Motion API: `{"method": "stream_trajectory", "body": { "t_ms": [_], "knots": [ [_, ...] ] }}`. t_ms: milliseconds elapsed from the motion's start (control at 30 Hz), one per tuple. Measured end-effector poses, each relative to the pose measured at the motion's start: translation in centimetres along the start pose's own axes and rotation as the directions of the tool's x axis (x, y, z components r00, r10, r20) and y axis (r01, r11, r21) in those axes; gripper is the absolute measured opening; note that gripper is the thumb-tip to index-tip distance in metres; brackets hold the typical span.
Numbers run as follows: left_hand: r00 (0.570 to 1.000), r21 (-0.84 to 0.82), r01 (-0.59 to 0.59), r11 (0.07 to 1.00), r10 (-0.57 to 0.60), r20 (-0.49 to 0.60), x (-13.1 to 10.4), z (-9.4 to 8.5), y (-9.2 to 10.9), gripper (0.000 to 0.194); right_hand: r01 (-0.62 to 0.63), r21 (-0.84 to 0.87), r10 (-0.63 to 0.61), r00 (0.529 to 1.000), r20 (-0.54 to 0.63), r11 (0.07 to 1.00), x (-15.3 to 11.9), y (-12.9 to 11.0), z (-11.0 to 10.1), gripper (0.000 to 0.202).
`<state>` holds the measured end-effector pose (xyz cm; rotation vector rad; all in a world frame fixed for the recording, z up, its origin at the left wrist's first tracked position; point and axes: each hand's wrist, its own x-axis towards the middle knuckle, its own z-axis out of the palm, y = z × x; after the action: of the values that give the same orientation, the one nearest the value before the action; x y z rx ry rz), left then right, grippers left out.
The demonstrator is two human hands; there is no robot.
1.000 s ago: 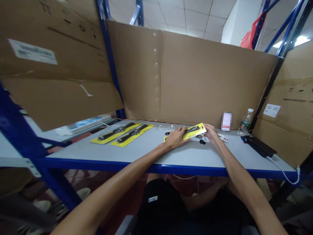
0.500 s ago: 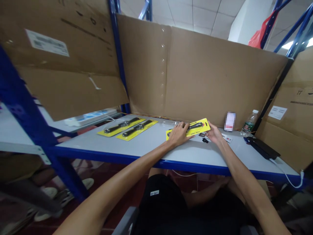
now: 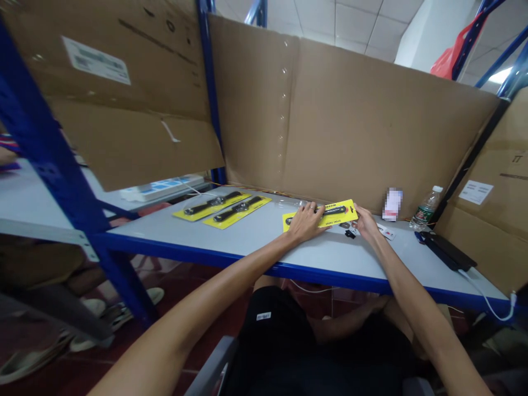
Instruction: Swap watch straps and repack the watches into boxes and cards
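My left hand [image 3: 307, 221] lies across the middle of a spokeshave on a yellow card [image 3: 336, 218], its fingers closed over the tool's centre. Pinched at the card's right end are the fingers of my right hand [image 3: 365, 222]. The card is raised a little at that side, with one black handle showing and the tool's middle hidden under my left hand. Two more carded spokeshaves, one farther back [image 3: 212, 204] and one nearer [image 3: 238, 212], lie side by side to the left. Small black pieces [image 3: 350, 233] rest on the table just below the card.
Behind the grey table [image 3: 247, 242] stands a cardboard wall [image 3: 371, 126]. At right are a blurred phone-like item [image 3: 391, 204], a plastic bottle [image 3: 424, 209], a black case [image 3: 447, 250] with a white cable, and a small white card [image 3: 386, 231]. A blue post [image 3: 124, 280] stands left.
The view has shifted slightly, so everything sits a bit further right. The held card has turned a little flatter toward me; both hands keep their places on it.
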<state>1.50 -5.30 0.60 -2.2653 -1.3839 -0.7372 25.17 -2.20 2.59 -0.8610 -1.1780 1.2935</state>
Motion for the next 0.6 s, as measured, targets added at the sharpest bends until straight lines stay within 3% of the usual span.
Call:
{"method": "stream_trajectory", "body": {
  "t_ms": [200,400,600],
  "knots": [
    [0.999,-0.031,0.011,0.999,-0.012,-0.034,0.03,-0.18,0.13,0.067,-0.124,0.190,0.124,0.992,0.012,0.974,0.13,-0.14,0.14,0.016],
    [0.997,-0.069,0.032,0.997,-0.036,-0.063,0.01,0.04,-0.01,0.067,-0.186,0.276,0.166,0.982,0.093,0.943,0.03,0.03,0.36,0.018],
    [0.998,-0.043,0.020,0.999,-0.022,-0.053,-0.18,0.08,-0.54,0.065,-0.086,0.174,0.073,0.994,0.082,0.981,-0.02,0.63,0.43,0.019]
  ]
}}
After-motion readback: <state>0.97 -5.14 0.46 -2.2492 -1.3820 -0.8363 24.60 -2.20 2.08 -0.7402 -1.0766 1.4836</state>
